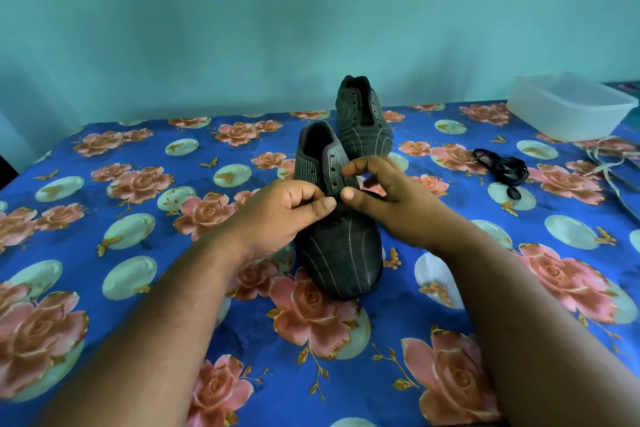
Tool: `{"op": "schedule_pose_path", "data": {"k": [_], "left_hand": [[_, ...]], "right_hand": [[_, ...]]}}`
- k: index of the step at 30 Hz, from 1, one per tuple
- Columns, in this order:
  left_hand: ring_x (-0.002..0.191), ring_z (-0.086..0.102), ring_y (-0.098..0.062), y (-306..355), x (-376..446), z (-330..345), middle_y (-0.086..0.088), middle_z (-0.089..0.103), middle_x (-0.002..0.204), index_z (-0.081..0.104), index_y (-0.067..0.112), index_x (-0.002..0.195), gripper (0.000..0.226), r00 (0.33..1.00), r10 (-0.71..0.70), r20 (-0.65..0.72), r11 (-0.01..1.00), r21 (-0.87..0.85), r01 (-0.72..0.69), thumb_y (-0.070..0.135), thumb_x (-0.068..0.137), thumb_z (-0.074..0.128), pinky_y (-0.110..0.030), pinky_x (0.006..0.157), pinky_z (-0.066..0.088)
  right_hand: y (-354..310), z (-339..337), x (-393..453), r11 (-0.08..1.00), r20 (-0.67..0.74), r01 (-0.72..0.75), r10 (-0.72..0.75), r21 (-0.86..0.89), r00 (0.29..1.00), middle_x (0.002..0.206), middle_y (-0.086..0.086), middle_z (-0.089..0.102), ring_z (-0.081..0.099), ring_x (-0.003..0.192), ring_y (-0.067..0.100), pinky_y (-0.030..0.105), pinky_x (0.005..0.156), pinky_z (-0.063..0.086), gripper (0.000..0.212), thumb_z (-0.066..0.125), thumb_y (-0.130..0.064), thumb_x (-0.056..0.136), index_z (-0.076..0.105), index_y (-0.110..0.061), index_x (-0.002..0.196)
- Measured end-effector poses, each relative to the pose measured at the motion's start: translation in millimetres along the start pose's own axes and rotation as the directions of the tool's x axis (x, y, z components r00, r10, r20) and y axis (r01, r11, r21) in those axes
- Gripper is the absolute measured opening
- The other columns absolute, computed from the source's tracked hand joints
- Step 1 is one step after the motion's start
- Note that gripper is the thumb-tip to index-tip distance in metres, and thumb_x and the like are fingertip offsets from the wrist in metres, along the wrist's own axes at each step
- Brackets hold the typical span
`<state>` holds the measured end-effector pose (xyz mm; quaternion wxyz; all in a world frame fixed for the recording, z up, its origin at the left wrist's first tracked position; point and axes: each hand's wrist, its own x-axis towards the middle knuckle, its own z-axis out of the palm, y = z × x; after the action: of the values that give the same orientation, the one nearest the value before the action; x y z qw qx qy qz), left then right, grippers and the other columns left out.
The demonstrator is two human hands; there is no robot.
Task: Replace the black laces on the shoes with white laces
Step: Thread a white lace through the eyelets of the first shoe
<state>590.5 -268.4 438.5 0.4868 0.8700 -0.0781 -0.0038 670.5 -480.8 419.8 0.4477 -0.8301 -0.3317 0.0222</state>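
Observation:
Two dark striped shoes stand on the table with empty eyelets and their toes toward me: the near shoe (341, 253) and the far shoe (363, 118) behind it. My left hand (284, 215) has its fingers curled and pinches the left edge of the near shoe's lacing opening with thumb and forefinger. My right hand (384, 194) hovers over the right eyelet flap, thumb and forefinger spread apart, nothing visible between them. A heap of black laces (502, 168) lies to the right. White laces (609, 158) lie at the far right edge.
A flowered blue cloth (138, 218) covers the table. A translucent plastic box (568, 107) stands at the back right corner, just behind the white laces. A teal wall closes off the far side.

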Motion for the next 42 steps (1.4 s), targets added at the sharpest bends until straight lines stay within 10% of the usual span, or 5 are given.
{"op": "schedule_pose_path", "data": {"k": [7,14,24,37,42], "left_hand": [[0.080,0.061,-0.020,3,-2,-1,-0.023,0.069,0.092,0.074,0.013,0.093,0.045,1.000,0.015,0.000,1.000,-0.020,-0.015,0.055,0.088,0.060,-0.053,0.081,0.053],[0.056,0.031,-0.011,2,-5,-1,-0.011,0.039,0.071,0.064,0.001,0.085,0.039,0.999,-0.037,0.009,0.936,-0.349,0.038,0.039,0.087,0.074,-0.023,0.049,0.021],[0.041,0.045,0.002,6,-2,2,0.014,0.053,0.047,0.070,-0.002,0.091,0.017,0.996,-0.085,-0.017,0.935,-0.346,0.074,0.014,0.096,0.067,-0.007,0.047,0.032],[0.053,0.023,-0.011,-4,0,-4,-0.001,0.035,0.061,0.064,0.017,0.071,0.038,0.995,-0.095,0.014,0.930,-0.356,0.094,0.050,0.075,0.083,-0.026,0.050,0.016],[0.041,0.037,-0.001,-3,2,-4,0.013,0.049,0.047,0.071,0.003,0.085,0.018,0.981,-0.129,-0.142,0.933,-0.353,0.072,0.021,0.087,0.074,-0.013,0.045,0.031]], "right_hand": [[5,-2,-2,1.000,0.058,-0.009,0.008,0.030,0.998,0.130,-0.013,0.048,0.050,0.121,0.006,0.021,0.095,0.044,0.054,0.069,-0.069,0.070,0.049,-0.054,0.118],[11,-2,-3,0.999,0.065,-0.022,0.019,0.046,0.998,0.123,-0.017,0.046,0.052,0.118,0.009,0.028,0.096,0.047,0.052,0.073,-0.066,0.070,0.048,-0.056,0.115],[10,0,-4,0.997,0.050,-0.044,0.041,0.067,0.998,0.126,-0.011,0.049,0.054,0.114,0.010,0.020,0.089,0.044,0.060,0.075,-0.063,0.068,0.052,-0.043,0.120],[10,0,-2,0.996,0.064,-0.042,0.038,0.073,0.997,0.124,-0.018,0.046,0.052,0.115,0.009,0.015,0.088,0.041,0.059,0.075,-0.062,0.069,0.050,-0.045,0.120],[8,-1,-4,0.995,0.064,-0.043,0.037,0.095,0.997,0.121,-0.019,0.046,0.050,0.112,-0.001,0.007,0.086,0.037,0.056,0.075,-0.059,0.069,0.051,-0.044,0.117]]}}
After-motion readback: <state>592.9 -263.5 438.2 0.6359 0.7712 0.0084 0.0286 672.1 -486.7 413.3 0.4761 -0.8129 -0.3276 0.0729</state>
